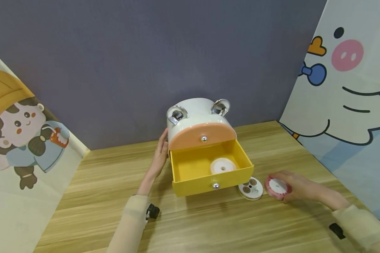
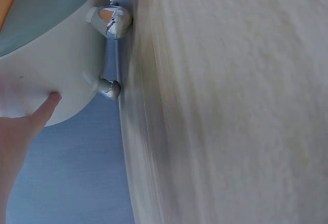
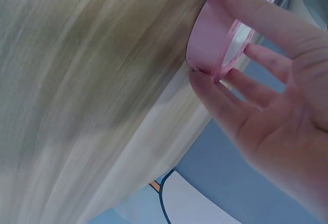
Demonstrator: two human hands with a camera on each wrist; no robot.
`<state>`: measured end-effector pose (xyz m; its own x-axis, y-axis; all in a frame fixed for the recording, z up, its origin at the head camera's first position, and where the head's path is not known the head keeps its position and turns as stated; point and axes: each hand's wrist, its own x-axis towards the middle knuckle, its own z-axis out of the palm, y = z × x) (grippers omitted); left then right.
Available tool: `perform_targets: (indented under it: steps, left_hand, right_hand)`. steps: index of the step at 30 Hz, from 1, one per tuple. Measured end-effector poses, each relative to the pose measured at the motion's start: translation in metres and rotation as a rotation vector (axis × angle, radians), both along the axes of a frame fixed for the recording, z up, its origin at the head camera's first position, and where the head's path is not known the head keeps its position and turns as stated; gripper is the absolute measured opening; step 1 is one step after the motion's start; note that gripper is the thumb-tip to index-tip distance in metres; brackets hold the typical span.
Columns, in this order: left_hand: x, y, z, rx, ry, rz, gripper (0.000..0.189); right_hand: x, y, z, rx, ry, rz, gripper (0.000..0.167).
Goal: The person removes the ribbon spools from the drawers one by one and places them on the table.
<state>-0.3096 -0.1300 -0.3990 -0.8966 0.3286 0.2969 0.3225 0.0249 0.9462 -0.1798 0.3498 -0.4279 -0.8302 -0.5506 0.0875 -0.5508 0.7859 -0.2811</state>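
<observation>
Taking the clock from the yellow drawer's middle in the head view, twelve pointing away from the person: the wood-grained bench (image 1: 98, 189) carries everything. The white cabinet (image 1: 199, 114) stands at twelve, close to the grey wall (image 1: 190, 59), which perhaps gives it a backstop. Its yellow drawer (image 1: 193, 187) is pulled out toward six, leaving its inside within reach, while the peach drawer (image 1: 193, 138) above sits closed.

Between nine and ten, the left hand (image 1: 159, 154) rests against the cabinet's side, fingers laid along the wall instead of curled round anything, probably to steady it. Just past three, the right hand (image 1: 297, 188) grips the pink ribbon roll (image 1: 277, 188) by its rim, thumb and fingers on opposite sides; that hold suits a low, round thing and leaves most of the top uncovered.

The roll lies between three and four, just beside a white disc (image 1: 252, 189) with brownish spots, at four near the drawer's corner. Whether the roll's underside bears on the bench I cannot tell. Its side is a smooth, satiny pink band; the top shows a white round face ringed by an uneven pink edge. Inside the drawer, toward four, lies a white roll (image 1: 220, 163) with a small centre hole.
</observation>
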Motion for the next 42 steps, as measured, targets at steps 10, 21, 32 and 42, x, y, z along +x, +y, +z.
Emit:
perform_targets:
  steps: [10, 21, 32, 42]
  left_hand:
    - [0.000, 0.000, -0.003, 0.019, -0.001, -0.004, 0.052]
    - [-0.018, -0.002, -0.024, 0.028, 0.029, 0.010, 0.050]
    - [-0.018, -0.002, -0.025, 0.030, 0.047, 0.013, 0.051]
    - [-0.021, -0.003, -0.029, 0.047, 0.028, 0.010, 0.050]
  right_hand:
    - [-0.004, -0.002, 0.033, 0.003, -0.060, -0.031, 0.082]
    - [-0.015, -0.052, 0.130, 0.007, 0.223, 0.059, 0.071]
    - [-0.022, -0.125, 0.172, 0.020, 0.129, 0.242, 0.062]
    - [-0.040, -0.154, 0.161, 0.114, -0.029, 0.273, 0.059]
